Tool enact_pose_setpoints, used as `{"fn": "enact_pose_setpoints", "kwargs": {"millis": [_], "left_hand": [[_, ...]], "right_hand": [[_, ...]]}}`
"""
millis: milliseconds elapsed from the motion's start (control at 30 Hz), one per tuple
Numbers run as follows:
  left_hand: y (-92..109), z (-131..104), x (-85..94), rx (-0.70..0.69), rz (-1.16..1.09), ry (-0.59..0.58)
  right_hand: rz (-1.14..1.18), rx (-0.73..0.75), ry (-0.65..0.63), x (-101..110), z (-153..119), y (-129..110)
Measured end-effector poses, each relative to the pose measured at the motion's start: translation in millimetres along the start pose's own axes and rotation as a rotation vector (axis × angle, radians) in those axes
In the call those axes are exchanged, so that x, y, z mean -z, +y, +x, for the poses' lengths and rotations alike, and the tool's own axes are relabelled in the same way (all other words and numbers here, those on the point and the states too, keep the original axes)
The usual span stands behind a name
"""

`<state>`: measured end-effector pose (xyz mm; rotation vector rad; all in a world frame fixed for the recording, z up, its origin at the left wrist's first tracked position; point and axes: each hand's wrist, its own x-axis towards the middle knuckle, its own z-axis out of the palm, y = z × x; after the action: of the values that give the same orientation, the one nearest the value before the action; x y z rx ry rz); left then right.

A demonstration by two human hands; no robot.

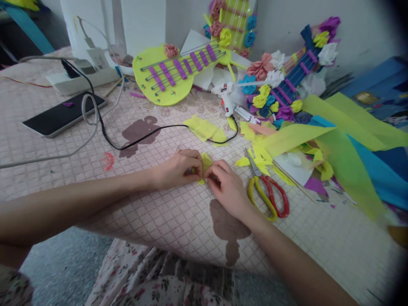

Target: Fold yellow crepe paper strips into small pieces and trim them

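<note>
A small piece of yellow crepe paper [206, 160] is pinched between both hands, just above the quilted cloth. My left hand [181, 168] grips its left side with thumb and fingers pressed together. From the right, my right hand [228, 185] closes its fingertips on the same piece; part of the paper is hidden behind the fingers. Beside my right hand lie scissors [267, 191] with one yellow and one red handle, blades pointing away. Yellow paper scraps [259, 157] are scattered around the blade tips. Beyond the hands rests a flat yellow paper piece [204, 127] under a black cord.
A white glue gun [227, 100] stands behind, its black cord [143, 138] looping left. Yellow [159, 97] and blue [291, 85] paper guitars lean at the back. A phone [65, 112] and power strip [83, 78] lie left. Long crepe strips [344, 165] cover the right.
</note>
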<state>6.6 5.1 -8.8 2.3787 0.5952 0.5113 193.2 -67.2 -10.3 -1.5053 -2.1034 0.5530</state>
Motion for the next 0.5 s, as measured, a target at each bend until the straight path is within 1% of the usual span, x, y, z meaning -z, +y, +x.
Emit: {"fn": "enact_pose_setpoints", "kwargs": {"millis": [233, 500], "left_hand": [[3.7, -0.9, -3.4, 0.047, 0.070, 0.024], [3.2, -2.1, 2.6, 0.003, 0.103, -0.050]], "right_hand": [[-0.007, -0.018, -0.020, 0.4, -0.5, -1.0], [-0.003, -0.037, -0.062, 5.3, -1.5, -4.5]]}}
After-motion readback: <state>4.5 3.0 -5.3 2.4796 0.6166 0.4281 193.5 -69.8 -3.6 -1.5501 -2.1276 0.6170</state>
